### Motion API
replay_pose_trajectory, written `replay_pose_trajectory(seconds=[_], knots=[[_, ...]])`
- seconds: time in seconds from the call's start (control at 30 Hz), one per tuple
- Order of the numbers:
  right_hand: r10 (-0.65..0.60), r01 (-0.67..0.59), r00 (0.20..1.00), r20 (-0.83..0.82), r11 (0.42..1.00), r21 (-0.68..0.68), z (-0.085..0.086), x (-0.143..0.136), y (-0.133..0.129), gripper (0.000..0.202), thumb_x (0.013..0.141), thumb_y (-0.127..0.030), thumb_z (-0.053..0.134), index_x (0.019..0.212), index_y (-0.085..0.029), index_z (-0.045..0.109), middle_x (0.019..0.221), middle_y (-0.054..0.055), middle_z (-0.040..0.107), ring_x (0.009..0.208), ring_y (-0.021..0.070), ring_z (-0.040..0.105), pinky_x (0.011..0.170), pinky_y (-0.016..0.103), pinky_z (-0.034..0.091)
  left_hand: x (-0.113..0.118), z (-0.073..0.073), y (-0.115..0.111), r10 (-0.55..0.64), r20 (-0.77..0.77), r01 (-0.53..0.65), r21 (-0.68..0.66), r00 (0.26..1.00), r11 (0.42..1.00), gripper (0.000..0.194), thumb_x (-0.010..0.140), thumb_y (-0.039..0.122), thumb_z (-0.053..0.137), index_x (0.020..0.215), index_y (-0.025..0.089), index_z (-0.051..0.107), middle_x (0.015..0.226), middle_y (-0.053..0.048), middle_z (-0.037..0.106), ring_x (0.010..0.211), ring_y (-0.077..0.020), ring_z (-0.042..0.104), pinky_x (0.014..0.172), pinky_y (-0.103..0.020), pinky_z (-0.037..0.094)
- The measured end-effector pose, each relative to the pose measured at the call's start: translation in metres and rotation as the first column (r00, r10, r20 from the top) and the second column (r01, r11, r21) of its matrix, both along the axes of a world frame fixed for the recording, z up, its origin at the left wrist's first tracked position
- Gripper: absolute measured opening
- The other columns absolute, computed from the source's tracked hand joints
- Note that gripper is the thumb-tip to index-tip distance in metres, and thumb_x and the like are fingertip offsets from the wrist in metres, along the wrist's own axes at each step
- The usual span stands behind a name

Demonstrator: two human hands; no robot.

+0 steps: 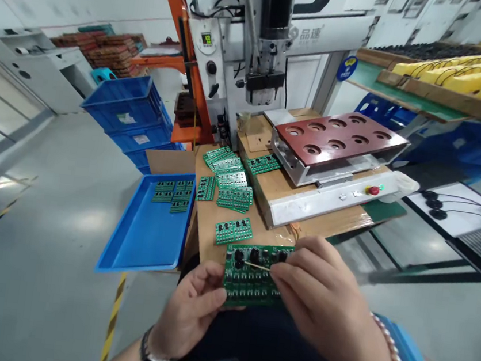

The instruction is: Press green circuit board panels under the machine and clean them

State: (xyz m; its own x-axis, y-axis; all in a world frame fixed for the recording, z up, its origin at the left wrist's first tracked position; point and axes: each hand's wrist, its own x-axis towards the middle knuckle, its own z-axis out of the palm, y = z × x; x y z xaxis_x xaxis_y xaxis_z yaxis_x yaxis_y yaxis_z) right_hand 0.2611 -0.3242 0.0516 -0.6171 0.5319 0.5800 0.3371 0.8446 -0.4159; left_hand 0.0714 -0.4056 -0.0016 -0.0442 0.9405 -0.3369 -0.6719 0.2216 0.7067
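A green circuit board [249, 289] with black round parts along its upper edge is held up near the lower middle. My left hand [191, 305] grips the board's left edge between thumb and fingers. Pinched in my right hand [318, 294] is a thin pale stick [257, 266], its tip touching or close to a black round part at the board's upper left. Just beyond the held board, another green board [233, 231] lies on the brown tabletop [212, 218]. Several more boards [230, 173] lie overlapping farther back.
Left of the tabletop is a blue tray [142, 239] with several boards. A machine [266, 79] stands behind, beside a reddish plate with round holes [341, 137]. A white control panel [329, 199] with a red button runs along the right. Stacked blue crates [127, 109] stand at back left.
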Motion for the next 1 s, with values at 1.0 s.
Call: replay_pose_trajectory(seconds=[1.0], knots=[[0.008, -0.008, 1.0, 0.027, 1.0, 0.002, -0.0021, -0.0041, -0.0043, 0.014, 0.078, -0.003, 0.055, 0.085, -0.014, 0.061, 0.07, 0.004, 0.055, 0.076, 0.0157, 0.043, 0.065, 0.03, 0.039, 0.0027, -0.0041, -0.0019, -0.033, -0.007, 0.033, 0.016, 0.999, 0.999, 0.017, 0.065, 0.012, 0.074, 0.079, 0.019, 0.067, 0.078, 0.0, 0.069, 0.07, -0.014, 0.063, 0.071, -0.03, 0.054]])
